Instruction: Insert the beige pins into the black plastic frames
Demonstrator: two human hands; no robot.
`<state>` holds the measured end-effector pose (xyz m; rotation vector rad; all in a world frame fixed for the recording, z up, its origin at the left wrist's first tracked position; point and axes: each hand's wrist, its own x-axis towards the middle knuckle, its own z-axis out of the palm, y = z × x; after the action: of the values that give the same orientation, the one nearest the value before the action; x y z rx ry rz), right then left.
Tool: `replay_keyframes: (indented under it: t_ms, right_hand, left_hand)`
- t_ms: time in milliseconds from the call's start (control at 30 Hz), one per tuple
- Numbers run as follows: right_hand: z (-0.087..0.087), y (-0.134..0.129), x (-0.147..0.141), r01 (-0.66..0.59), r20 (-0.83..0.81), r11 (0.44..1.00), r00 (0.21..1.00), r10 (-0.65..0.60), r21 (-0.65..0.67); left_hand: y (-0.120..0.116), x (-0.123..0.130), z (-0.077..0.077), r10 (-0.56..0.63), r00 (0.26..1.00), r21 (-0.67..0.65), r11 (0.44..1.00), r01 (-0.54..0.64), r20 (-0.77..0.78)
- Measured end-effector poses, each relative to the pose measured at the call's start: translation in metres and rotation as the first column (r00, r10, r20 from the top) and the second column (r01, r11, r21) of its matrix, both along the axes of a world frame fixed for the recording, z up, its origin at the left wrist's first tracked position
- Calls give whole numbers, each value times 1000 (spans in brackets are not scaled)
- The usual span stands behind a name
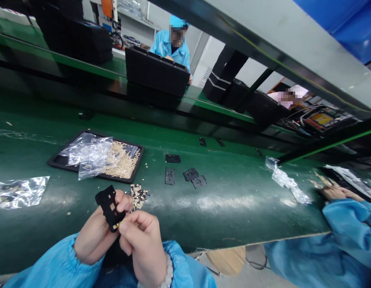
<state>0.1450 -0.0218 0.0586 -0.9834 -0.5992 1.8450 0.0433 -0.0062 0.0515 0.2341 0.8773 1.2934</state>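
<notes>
A black rectangular plastic part [111, 206] with cut-outs and small beige patches is tilted up in my left hand [97, 230], its fingers wrapped round the edges. At the part's lower end, my right hand [140, 240] pinches a tiny yellowish piece [117, 226] between thumb and forefinger, touching or nearly touching the part. Just beyond my hands lies a pile of small beige and dark pieces [138, 196]. Farther back, a black tray [62, 162] bears many thin beige strips [122, 160] and clear plastic bags [89, 152].
Several similar black parts [172, 159] lie on the green table [233, 216]. A clear bag [20, 192] is at left, crumpled plastic [287, 184] at right. A co-worker's blue sleeve [347, 220] is at far right. Behind a black crate [157, 72] stands another person [176, 44].
</notes>
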Motion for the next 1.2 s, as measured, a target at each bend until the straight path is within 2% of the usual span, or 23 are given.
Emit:
replay_keyframes:
  t_ms: [467, 667, 833, 1200]
  right_hand:
    - [-1, -1, 0, -10, 37, 1000, 999, 10, 20]
    - [4, -1, 3, 1, 197, 997, 980, -17, 81]
    - [8, -1, 6, -2, 309, 991, 950, -41, 136]
    - [13, 2, 6, -78, 389, 984, 921, 10, 159]
  left_hand:
    - [0, 1, 2, 13, 1000, -7, 1000, -13, -1]
    - [-1, -1, 5, 23, 993, -5, 1000, -23, -119]
    - [-2, -3, 1, 49, 972, 27, 999, -44, -228]
    - [-2, -4, 6, 7, 970, -14, 1000, -11, -242]
